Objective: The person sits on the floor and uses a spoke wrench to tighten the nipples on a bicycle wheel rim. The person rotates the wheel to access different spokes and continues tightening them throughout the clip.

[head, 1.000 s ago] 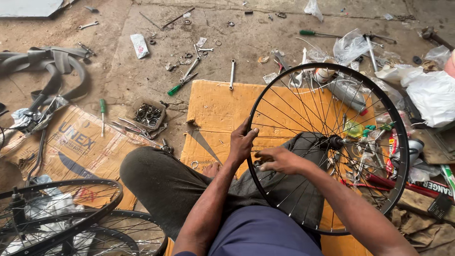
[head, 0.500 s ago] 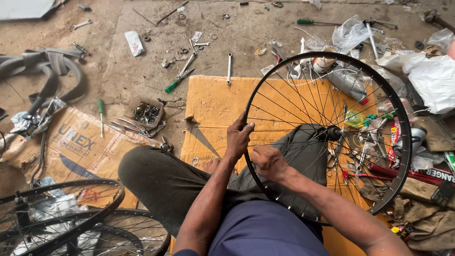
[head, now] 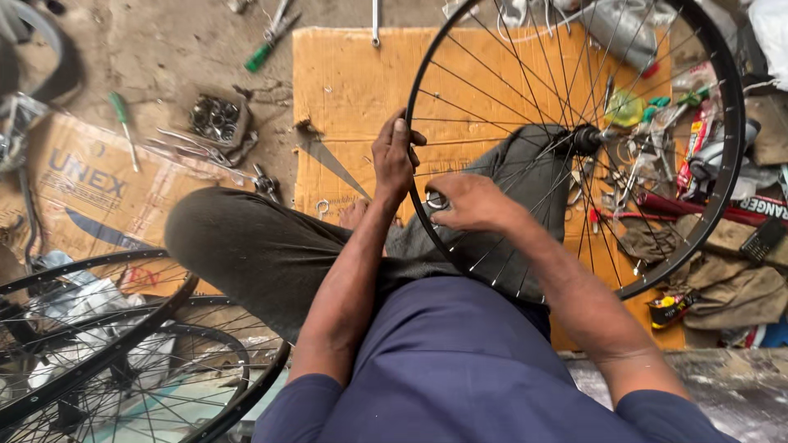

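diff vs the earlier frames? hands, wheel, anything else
The view has dropped closer to the lap. The right hand slid along the wheel rim toward the left hand and now pinches a small metal ring tool at the spokes. The left hand still grips the rim. The orange cardboard and scattered tools are unmoved.

The bicycle wheel (head: 574, 139) loses its top rim past the upper picture edge. The right hand (head: 468, 201) covers most of a small metal tool (head: 436, 200), its kind unclear. The spare wheels (head: 107, 353) run off the left and bottom edges. Small parts in the tray (head: 215, 115) are too tiny to identify.
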